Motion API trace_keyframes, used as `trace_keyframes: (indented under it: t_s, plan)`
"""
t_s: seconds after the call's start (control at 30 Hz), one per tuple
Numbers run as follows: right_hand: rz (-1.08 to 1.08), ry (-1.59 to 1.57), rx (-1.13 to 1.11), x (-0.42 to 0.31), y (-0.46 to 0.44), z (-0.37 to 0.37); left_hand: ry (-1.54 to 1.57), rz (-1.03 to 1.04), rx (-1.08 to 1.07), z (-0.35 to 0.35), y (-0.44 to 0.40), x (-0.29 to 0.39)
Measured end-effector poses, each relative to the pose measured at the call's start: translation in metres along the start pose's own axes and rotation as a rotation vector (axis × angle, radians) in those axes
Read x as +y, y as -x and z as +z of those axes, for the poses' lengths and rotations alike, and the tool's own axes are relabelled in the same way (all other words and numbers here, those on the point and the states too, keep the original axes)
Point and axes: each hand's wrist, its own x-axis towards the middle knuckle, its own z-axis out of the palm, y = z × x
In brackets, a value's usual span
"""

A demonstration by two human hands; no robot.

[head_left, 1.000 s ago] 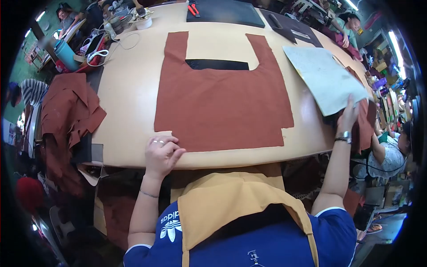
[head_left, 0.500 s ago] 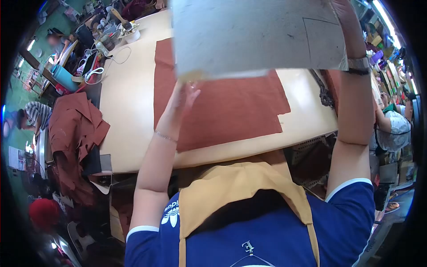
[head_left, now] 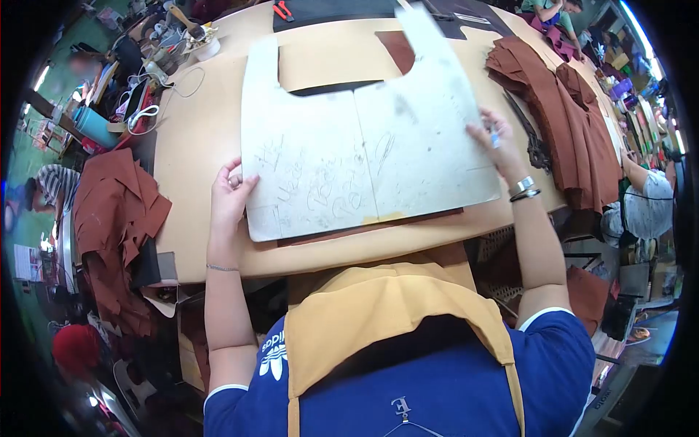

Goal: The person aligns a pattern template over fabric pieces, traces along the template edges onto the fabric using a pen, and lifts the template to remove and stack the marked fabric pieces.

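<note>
A stiff pale-grey pattern template [head_left: 313, 146] is tilted above the table, with two upright arms, a rounded cut-out between them and handwriting on its face. My left hand [head_left: 231, 191] pinches its left edge, thumb on the front. At the opposite edge, my right hand [head_left: 499, 143] grips it with the thumb on top. Something small, blue and white, shows at the right fingers; I cannot make out what. Under the template, a strip of the reddish-brown leather sheet [head_left: 437, 216] shows along the lower edge; the template hides most of it.
The pale table [head_left: 193, 211] carries reddish-brown pieces [head_left: 557, 124] and dark shears [head_left: 535, 149] on the right. More brown pieces [head_left: 116, 211] hang at the left. Red-handled pliers [head_left: 282, 10] and a white tub with a brush [head_left: 206, 48] lie farther back. Other people work around.
The template has come down from high in front of me and turned, now showing its written face and cut-out. My left hand, formerly below its corner, now holds its left edge.
</note>
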Motion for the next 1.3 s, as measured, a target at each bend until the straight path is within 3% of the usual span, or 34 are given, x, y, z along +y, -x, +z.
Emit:
trace_keyframes:
  t_s: [0.2, 0.5, 0.9, 1.0, 1.1, 1.2, 1.3]
  plan:
    - [0.141, 0.263, 0.009, 0.034, 0.012, 0.012, -0.142, 0.033, 0.003, -0.005, -0.003, -0.019]
    - [0.139, 0.162, 0.055, 0.039, 0.006, 0.021, -0.424, 0.060, 0.036, -0.009, -0.009, -0.016]
    - [0.075, 0.535, 0.041, 0.049, -0.009, 0.018, -0.710, 0.058, -0.028, -0.028, -0.036, -0.033]
    - [0.051, 0.359, 0.037, 0.068, -0.017, 0.009, -0.885, -0.020, -0.055, -0.013, -0.022, 0.007]
    - [0.278, 0.198, -0.045, 0.052, -0.012, 0.001, -0.675, 0.002, -0.073, -0.026, -0.031, -0.011]
    - [0.286, 0.150, -0.003, 0.051, -0.008, 0.002, -0.420, 0.048, -0.088, -0.033, -0.035, -0.027]
    - [0.184, 0.109, 0.006, 0.056, -0.004, 0.003, -0.451, 0.010, -0.054, -0.032, -0.032, -0.028]
